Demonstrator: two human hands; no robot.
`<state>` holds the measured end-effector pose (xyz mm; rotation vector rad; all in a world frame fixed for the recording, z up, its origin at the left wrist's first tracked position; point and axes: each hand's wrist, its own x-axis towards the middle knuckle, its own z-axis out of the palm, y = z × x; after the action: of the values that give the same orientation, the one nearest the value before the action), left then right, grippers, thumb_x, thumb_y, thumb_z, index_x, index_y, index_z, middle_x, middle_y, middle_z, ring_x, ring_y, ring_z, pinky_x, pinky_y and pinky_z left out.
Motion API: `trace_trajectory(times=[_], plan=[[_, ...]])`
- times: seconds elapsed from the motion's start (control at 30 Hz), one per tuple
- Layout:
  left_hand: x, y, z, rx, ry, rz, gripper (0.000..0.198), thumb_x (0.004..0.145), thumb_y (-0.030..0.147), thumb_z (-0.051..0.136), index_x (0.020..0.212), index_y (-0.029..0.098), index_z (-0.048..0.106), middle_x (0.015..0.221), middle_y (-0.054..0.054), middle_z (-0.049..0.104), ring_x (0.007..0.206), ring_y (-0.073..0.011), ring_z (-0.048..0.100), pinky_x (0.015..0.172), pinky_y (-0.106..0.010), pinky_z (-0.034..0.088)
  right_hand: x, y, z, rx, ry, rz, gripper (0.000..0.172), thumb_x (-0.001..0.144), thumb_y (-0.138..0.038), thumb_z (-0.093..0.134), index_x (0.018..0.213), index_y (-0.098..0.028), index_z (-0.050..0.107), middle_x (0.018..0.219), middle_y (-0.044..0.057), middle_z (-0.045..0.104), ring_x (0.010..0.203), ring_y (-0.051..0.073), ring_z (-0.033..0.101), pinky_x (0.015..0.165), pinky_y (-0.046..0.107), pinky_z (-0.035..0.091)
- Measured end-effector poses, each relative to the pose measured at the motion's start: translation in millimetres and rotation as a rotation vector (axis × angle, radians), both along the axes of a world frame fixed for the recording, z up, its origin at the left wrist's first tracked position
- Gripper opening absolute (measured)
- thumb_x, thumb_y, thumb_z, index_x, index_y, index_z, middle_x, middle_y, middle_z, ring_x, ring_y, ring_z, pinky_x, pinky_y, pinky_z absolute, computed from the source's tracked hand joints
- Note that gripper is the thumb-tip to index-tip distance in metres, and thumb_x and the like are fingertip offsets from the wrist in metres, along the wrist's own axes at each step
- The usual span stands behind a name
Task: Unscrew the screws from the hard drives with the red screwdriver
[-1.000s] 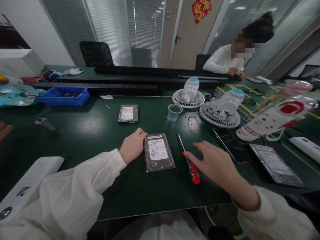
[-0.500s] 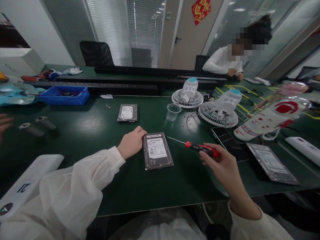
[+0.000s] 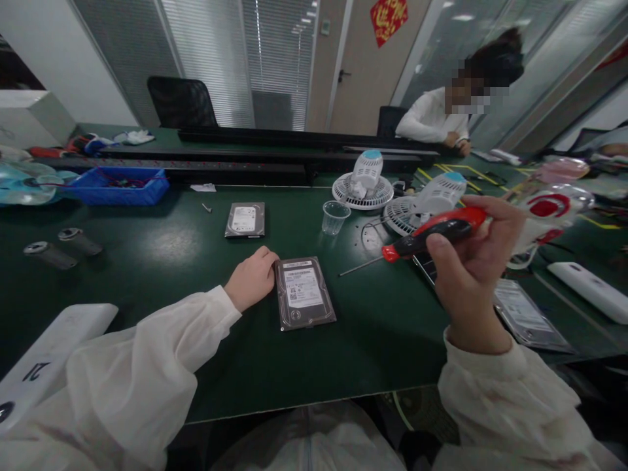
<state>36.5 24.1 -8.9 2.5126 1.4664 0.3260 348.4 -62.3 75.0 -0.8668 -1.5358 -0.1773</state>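
A hard drive point(image 3: 305, 294) lies label up on the green table in front of me. My left hand point(image 3: 252, 278) grips its upper left edge, fingers bent round the corner. Raised to the right of the drive, my right hand point(image 3: 473, 255) is closed on the handle of a red and black screwdriver point(image 3: 434, 232). The tool's thin shaft slants down to the left, its tip a little to the right of the drive and apart from it. Behind the drive are a second hard drive point(image 3: 245, 220) and a clear plastic cup point(image 3: 335, 218).
White fan parts point(image 3: 366, 180) stand beyond the cup. At right lie another hard drive point(image 3: 530, 314) and a white power bank point(image 3: 589, 291); at left, metal cylinders point(image 3: 49, 255), a white device point(image 3: 63, 347) and a blue tray point(image 3: 118, 186). A person point(image 3: 432, 118) sits across the table.
My right hand has lifted the screwdriver up and to the right, so its shaft now points down to the left. The left hand stays on the hard drive.
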Motion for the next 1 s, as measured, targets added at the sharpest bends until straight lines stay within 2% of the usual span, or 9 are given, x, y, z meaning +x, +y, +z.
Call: trace_trajectory(times=[0.13, 0.27, 0.33, 0.47, 0.67, 0.83, 1.0], plan=[[2.1, -2.2, 5.8, 0.02, 0.109, -0.007, 0.028, 0.103, 0.011, 0.043, 0.115, 0.015, 0.067, 0.12, -0.012, 0.063, 0.101, -0.0244, 0.071, 0.079, -0.033, 0.059, -11.8, 16.5, 1.2, -0.04, -0.103, 0.029, 0.049, 0.083, -0.028, 0.077, 0.13, -0.035, 0.064, 0.118, 0.005, 0.061, 0.084, 0.018, 0.064, 0.065, 0.031, 0.057], [1.9, -0.7, 11.4, 0.017, 0.18, -0.023, 0.024, 0.104, 0.012, 0.043, 0.114, 0.012, 0.065, 0.116, -0.013, 0.062, 0.097, -0.0236, 0.071, 0.075, -0.031, 0.057, -21.6, 26.9, 0.2, -0.029, -0.183, 0.041, 0.05, 0.084, -0.029, 0.076, 0.132, -0.038, 0.064, 0.119, 0.003, 0.067, 0.08, 0.015, 0.065, 0.059, 0.027, 0.056], [1.5, 0.8, 13.6, 0.009, 0.187, -0.03, 0.023, 0.105, 0.013, 0.043, 0.111, 0.012, 0.065, 0.114, -0.013, 0.063, 0.094, -0.0228, 0.071, 0.074, -0.031, 0.057, -24.7, 28.5, 2.5, -0.042, -0.208, 0.016, 0.048, 0.085, -0.032, 0.074, 0.131, -0.036, 0.065, 0.12, 0.004, 0.069, 0.081, 0.017, 0.066, 0.061, 0.029, 0.057], [2.2, 2.0, 14.3, -0.016, 0.207, -0.035, 0.018, 0.105, 0.014, 0.046, 0.108, 0.012, 0.064, 0.112, -0.013, 0.063, 0.09, -0.0224, 0.07, 0.075, -0.032, 0.057, -28.7, 26.6, 11.0, -0.102, -0.222, -0.034, 0.043, 0.087, -0.039, 0.072, 0.13, -0.033, 0.066, 0.126, 0.007, 0.068, 0.097, 0.023, 0.068, 0.076, 0.037, 0.062], [6.4, -2.4, 8.9, 0.027, 0.266, -0.026, 0.022, 0.099, 0.001, 0.044, 0.106, 0.011, 0.062, 0.113, -0.016, 0.064, 0.103, -0.0259, 0.068, 0.085, -0.034, 0.057, -30.0, 27.3, 12.2, -0.099, -0.227, 0.057, 0.045, 0.09, -0.037, 0.071, 0.134, -0.034, 0.064, 0.132, 0.007, 0.066, 0.109, 0.026, 0.068, 0.083, 0.041, 0.062], [10.8, -7.7, 13.1, 0.055, 0.282, 0.045, 0.026, 0.1, -0.002, 0.039, 0.109, 0.012, 0.059, 0.109, -0.014, 0.064, 0.105, -0.0263, 0.069, 0.089, -0.035, 0.056, -32.5, 28.5, 5.4, -0.153, -0.242, 0.0, 0.048, 0.087, -0.042, 0.07, 0.134, -0.032, 0.064, 0.13, 0.008, 0.066, 0.105, 0.026, 0.068, 0.077, 0.039, 0.062], [12.0, -8.5, 14.6, 0.05, 0.262, 0.041, 0.023, 0.102, 0.001, 0.039, 0.107, 0.015, 0.057, 0.109, -0.013, 0.063, 0.107, -0.0258, 0.068, 0.089, -0.034, 0.057, -36.0, 30.0, 3.8, -0.169, -0.247, -0.003, 0.05, 0.087, -0.045, 0.068, 0.134, -0.031, 0.064, 0.129, 0.008, 0.066, 0.101, 0.025, 0.068, 0.075, 0.038, 0.062]])
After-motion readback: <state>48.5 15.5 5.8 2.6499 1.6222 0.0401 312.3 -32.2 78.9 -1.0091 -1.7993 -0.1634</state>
